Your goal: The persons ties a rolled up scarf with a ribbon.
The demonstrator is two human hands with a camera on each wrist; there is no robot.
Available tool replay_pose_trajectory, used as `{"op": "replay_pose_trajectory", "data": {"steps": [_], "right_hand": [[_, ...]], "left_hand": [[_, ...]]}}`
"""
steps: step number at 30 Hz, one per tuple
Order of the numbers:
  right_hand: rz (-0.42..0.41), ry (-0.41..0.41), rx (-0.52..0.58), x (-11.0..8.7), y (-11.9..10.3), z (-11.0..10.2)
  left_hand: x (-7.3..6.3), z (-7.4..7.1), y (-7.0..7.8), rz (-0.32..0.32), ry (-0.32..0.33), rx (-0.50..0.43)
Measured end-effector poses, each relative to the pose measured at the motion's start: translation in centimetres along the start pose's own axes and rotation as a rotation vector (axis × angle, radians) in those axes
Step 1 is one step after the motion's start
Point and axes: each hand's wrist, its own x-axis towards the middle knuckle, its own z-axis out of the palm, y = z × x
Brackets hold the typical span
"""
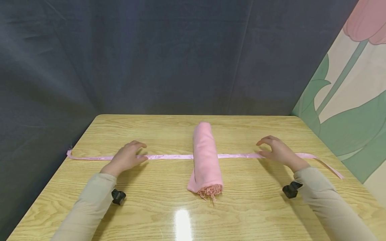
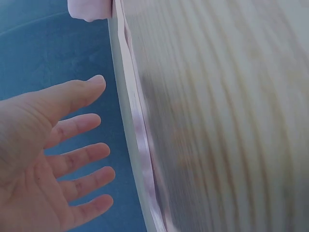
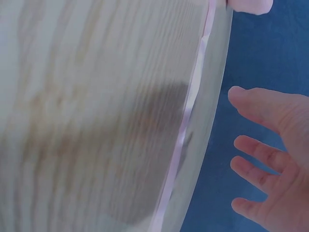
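A rolled pink fleece cloth with a fringed near end lies lengthwise in the middle of the table. Under it, a pink satin ribbon runs crosswise and stretches out to both sides. My left hand hovers above the ribbon left of the roll, fingers spread and holding nothing. On the other side, my right hand is likewise over the ribbon, fingers apart and nothing between them. Both wrist views show the ribbon on the wood, apart from the fingertips, and a bit of the roll at the top.
The wood-grain table has a dark blue curtain behind it and along its left. A wall with painted flowers stands at the right. The ribbon's left end reaches the table's left edge. Each wrist carries a small black camera.
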Motion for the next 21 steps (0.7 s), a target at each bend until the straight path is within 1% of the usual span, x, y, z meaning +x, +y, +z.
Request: {"op": "replay_pose_trajectory", "data": {"steps": [5, 10, 15, 21], "right_hand": [[0.056, -0.023, 0.003, -0.3, 0.5, -0.1], [0.072, -0.041, -0.004, -0.5, 1.1, 0.0], [0.093, -0.047, -0.023, -0.7, 1.7, 0.0], [0.126, -0.069, -0.05, -1.1, 1.9, -0.1]], "left_hand": [[-0.3, -0.2, -0.5, -0.005, -0.006, 0.001], [-0.4, -0.2, -0.8, -0.033, -0.024, 0.006], [-0.5, -0.3, -1.1, -0.06, -0.032, 0.039], [-0.6, -0.3, -1.4, -0.099, -0.047, 0.068]]}}
